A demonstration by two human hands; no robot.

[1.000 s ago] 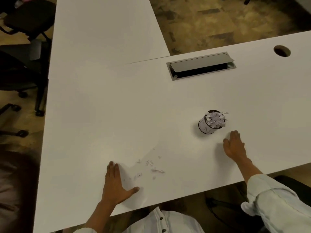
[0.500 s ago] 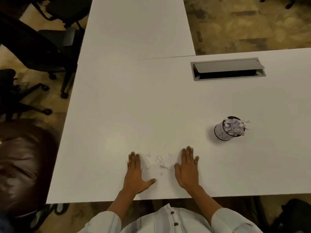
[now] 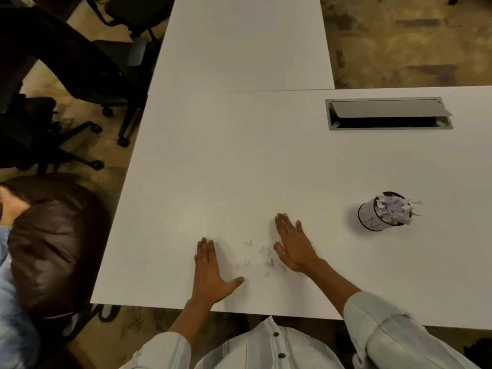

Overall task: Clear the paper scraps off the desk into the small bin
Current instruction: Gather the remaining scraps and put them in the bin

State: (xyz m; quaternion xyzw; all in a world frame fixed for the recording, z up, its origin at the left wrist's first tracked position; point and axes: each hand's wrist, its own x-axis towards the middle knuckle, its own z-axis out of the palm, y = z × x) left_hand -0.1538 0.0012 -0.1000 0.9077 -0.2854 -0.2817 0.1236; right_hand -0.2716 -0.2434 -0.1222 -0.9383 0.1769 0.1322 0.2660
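I log: left hand (image 3: 209, 272) and right hand (image 3: 294, 247) flat (fingers straight) on worktop (image 3: 239, 169), flanking paper scraps (image 3: 262, 258); small bin (image 3: 372, 218) full, apart.

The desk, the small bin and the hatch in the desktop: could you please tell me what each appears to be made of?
Desk: likely laminated board; smooth, matte white, with a thin flat edge. Bin: possibly paper or card wrapped round a cup; white wall with pen-like marks and a dark rim, but that is uncertain. Hatch: probably metal or grey plastic; a flat satin-grey flap in a matching frame.
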